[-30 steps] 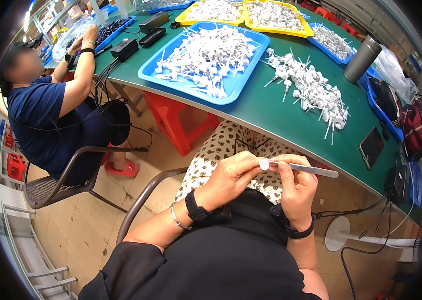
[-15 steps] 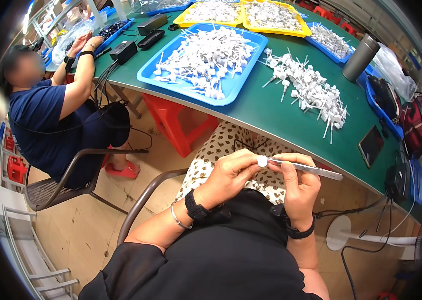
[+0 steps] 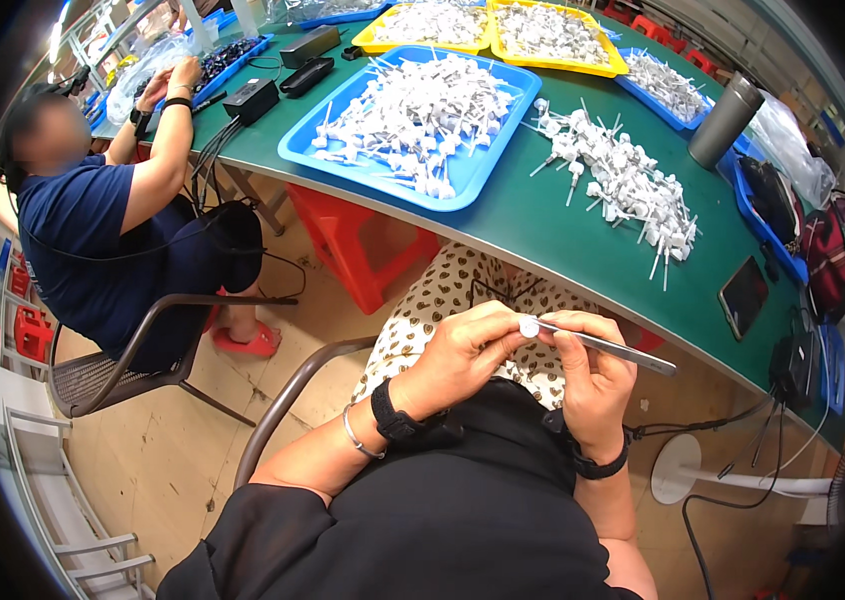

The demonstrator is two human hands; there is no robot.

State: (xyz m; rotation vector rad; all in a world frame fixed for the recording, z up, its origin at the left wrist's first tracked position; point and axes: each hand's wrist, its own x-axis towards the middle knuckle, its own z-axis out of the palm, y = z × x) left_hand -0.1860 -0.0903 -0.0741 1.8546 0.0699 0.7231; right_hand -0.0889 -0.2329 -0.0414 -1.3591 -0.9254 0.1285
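Note:
Over my lap, my left hand (image 3: 475, 342) pinches a small white plastic part (image 3: 529, 327) with a round face. Metal tweezers (image 3: 618, 350) lie in my right hand (image 3: 591, 378), gripped between thumb and fingers, their tips at the white part. Their rear end sticks out to the right past my fingers. Both hands are close together, just short of the table edge. Loose white plastic parts (image 3: 643, 205) with thin stems are heaped on the green table (image 3: 533, 225) beyond my hands. More of them fill a blue tray (image 3: 465, 198) at the heap's left.
Yellow trays (image 3: 615, 66) of white parts stand at the back. A grey flask (image 3: 726, 120) and a phone (image 3: 744, 297) are on the right. A co-worker (image 3: 93, 220) sits at the left, hands by a tray of dark parts. A red stool (image 3: 358, 255) is under the table.
The tweezers' rear end has swung slightly down and left with my right hand. My left hand keeps its pinch on the white part. The co-worker's hands have shifted a little.

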